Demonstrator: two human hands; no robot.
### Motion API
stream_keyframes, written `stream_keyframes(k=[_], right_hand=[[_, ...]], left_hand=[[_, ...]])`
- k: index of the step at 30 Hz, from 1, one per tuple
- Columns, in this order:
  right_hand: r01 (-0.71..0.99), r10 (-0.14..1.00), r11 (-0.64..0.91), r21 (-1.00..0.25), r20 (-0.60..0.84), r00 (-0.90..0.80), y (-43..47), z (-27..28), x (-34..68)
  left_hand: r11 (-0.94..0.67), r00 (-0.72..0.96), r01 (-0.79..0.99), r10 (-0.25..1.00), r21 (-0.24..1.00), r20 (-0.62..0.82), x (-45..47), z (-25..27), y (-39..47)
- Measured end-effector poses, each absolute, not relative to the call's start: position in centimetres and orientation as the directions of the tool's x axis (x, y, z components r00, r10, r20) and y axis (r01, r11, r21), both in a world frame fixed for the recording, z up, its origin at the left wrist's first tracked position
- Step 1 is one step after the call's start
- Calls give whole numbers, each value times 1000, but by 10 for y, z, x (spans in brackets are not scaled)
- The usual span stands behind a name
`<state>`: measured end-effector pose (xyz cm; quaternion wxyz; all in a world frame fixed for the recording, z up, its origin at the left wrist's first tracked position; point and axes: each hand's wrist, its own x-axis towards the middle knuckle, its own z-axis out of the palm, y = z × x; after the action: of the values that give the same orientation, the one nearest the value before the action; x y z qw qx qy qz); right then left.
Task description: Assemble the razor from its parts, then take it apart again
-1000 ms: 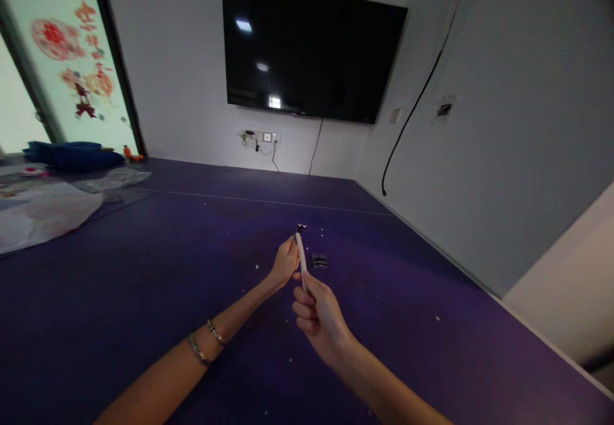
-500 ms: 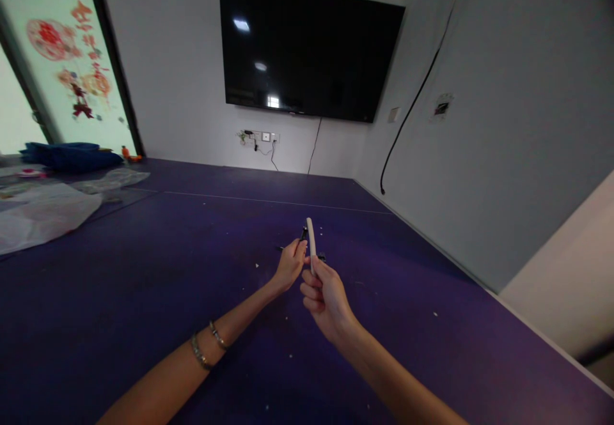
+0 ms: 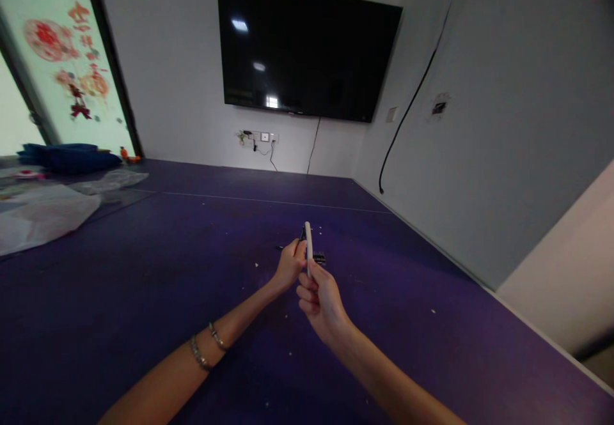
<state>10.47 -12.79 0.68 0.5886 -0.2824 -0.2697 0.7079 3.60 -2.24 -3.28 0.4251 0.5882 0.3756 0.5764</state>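
My right hand [image 3: 320, 294] pinches a slim white stick [image 3: 309, 239], slightly curved and held nearly upright. Just left of it, my left hand [image 3: 291, 264] is closed around a small dark tool [image 3: 302, 234], whose tip shows above the fingers beside the stick. Too little of that tool is visible to name its kind. Behind the right fingers a small black object with pale marks [image 3: 319, 258] lies on the purple surface [image 3: 201, 271], partly covered. A thin dark piece [image 3: 279, 248] pokes out left of my left hand.
Small white scraps [image 3: 256, 264] are scattered over the purple surface. Clear plastic sheeting [image 3: 45, 214] and a folded blue cloth [image 3: 70, 156] lie at the far left. A television [image 3: 307, 48] hangs on the back wall; a black cable [image 3: 407, 108] dangles along the right wall.
My right hand and the white stick have shifted slightly left, with the stick now overlapping the dark tool's tip. More of the black object behind shows. My left hand stays nearly still.
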Motion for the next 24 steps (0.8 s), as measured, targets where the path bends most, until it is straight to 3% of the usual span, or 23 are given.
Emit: stream_keyframes(k=[24], right_hand=[[-687, 988, -153, -710, -85, -132, -132, 1, 105]], left_hand=[[-294, 95, -130, 947, 947, 307, 37, -38, -21]])
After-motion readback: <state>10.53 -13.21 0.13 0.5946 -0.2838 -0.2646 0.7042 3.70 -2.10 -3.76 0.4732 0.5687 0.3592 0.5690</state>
